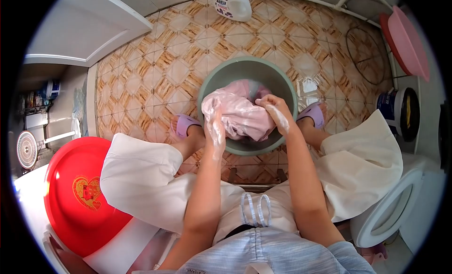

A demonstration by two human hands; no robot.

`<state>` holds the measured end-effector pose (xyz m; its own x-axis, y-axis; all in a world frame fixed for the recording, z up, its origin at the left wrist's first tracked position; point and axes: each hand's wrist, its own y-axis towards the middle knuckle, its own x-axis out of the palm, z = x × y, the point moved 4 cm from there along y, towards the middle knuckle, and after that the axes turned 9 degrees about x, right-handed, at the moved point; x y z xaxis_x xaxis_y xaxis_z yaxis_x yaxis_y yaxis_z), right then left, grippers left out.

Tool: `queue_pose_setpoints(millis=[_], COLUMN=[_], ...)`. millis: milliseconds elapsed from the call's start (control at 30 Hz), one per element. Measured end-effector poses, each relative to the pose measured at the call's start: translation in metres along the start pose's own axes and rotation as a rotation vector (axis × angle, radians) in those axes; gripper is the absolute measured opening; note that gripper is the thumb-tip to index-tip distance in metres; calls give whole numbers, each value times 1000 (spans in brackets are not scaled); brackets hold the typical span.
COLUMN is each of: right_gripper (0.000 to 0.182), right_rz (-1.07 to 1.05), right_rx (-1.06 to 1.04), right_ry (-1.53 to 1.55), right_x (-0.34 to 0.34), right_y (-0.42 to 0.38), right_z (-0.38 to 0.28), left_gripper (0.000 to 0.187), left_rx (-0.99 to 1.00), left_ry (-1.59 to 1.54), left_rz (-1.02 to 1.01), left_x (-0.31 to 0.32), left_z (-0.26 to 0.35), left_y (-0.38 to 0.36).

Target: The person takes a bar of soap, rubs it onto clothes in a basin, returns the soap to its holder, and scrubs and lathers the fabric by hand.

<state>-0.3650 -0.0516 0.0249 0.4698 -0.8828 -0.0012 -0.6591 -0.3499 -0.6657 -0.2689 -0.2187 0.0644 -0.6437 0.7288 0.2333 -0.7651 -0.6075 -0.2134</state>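
Observation:
A wet pink cloth [242, 115], streaked with white suds, lies bunched inside a round grey-green basin [212, 81] on the tiled floor. On the cloth's left side is my left hand [215, 115], its back and wrist covered in foam; part of its fingers is hidden against the fabric. My right hand [274, 109] has its fingers bent in a pinch on the cloth's upper right part, with suds along the wrist. A greyish patch of fabric shows at the cloth's top edge.
A white bottle [232, 5] stands beyond the basin. At the left is a red basin [77, 180] near a small fan [27, 149]. Pink basins [410, 43], a dark-topped bucket [408, 115] and a round white door [391, 208] are at the right.

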Motion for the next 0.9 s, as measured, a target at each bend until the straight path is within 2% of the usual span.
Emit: queue_pose_setpoints(millis=[33,100,133,200,233,267,333,367,400,467,533,600,633,667,700,733,833,900], right_gripper=[18,33,43,35,26,26,17,13,12,13,14,16,16,18,22,23,19,23], right_rz=[-6,-403,-389,-378,-306,-305,-109,-67,37,27,87,276,405,518,485,409,392,491], right_rx=[-6,11,124,-102,-184,-185,-437,-456,-519,-247,-270,-370,-444,-532,-502,-672,-649,-317], right_ry=[-2,163,-77,-269,-368,-368,-425,-414,-391,-193,-148,-63,-23,-7,-99,-201,-305,-312], right_x=[2,25,28,50,56,57,52,43,32,13,11,19,37,59,80,101,98,63], right_y=[-3,-23,-34,-41,-42,-40,-40,-40,-39,-35,-41,-52,-64,-75,-90,-98,-69,-24], right_z=[-5,-19,-27,-28,-26,-23,-28,-35,-42,-47,-54,-61,-62,-55,-53,-50,-39,-21], left_gripper=[43,38,38,34,34,34,35,34,34,32,31,34,31,31,31,30,30,29], left_rx=[7,109,114,155,155,155,123,226,229,257,235,77,134,78,-45,-194,-469,-519], left_ry=[0,9,10,-62,-54,-54,-187,-138,-137,-34,46,55,-50,-140,-265,-398,-583,-592], left_rz=[5,14,18,-33,16,14,57,98,100,35,64,158,71,-5,-78,-133,-154,-116], left_x=[-4,3,1,0,0,2,7,3,-2,-7,-2,2,8,12,15,16,15,14], left_z=[1,33,32,26,21,25,34,33,34,40,45,39,39,30,14,-4,-41,-55], left_y=[1,-3,-4,-5,-7,-8,-9,-6,-3,1,1,0,2,3,1,-4,-24,-33])
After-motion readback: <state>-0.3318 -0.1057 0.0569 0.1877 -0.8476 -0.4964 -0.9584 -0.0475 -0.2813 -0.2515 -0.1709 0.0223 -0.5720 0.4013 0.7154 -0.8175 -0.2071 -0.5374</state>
